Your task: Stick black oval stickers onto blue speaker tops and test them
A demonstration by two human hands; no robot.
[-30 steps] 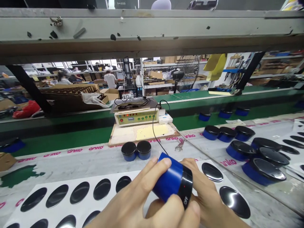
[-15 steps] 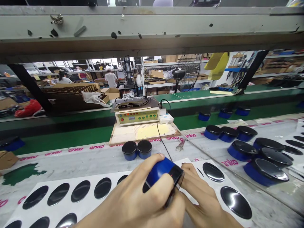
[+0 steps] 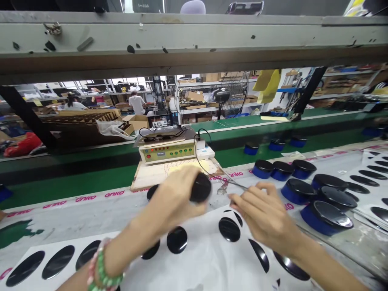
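My left hand (image 3: 178, 190), blurred by motion, is closed around a round blue case with a black glossy top (image 3: 201, 188). It holds the case tilted above the bench, with the black face turned to the right. My right hand (image 3: 263, 216) is to the right of the case and apart from it. Its thumb and fingertips are pinched together; whatever is between them is too small to make out. Below both hands lie white sheets (image 3: 194, 268) bearing glossy black oval stickers (image 3: 177, 239). Behind my left hand, another case (image 3: 152, 191) is partly hidden.
Several blue cases with black tops (image 3: 327, 216) stand on the right; more sit on the green conveyor (image 3: 230, 155). A control box (image 3: 168, 152) rests on a board at the back. Crumpled clear film (image 3: 222, 188) lies near my right hand. A shelf beam (image 3: 194, 38) crosses overhead.
My hands have come apart. The left moved up and left, carrying the case; the right moved up and right, fingers pinched. More of the sticker sheet now shows between them.
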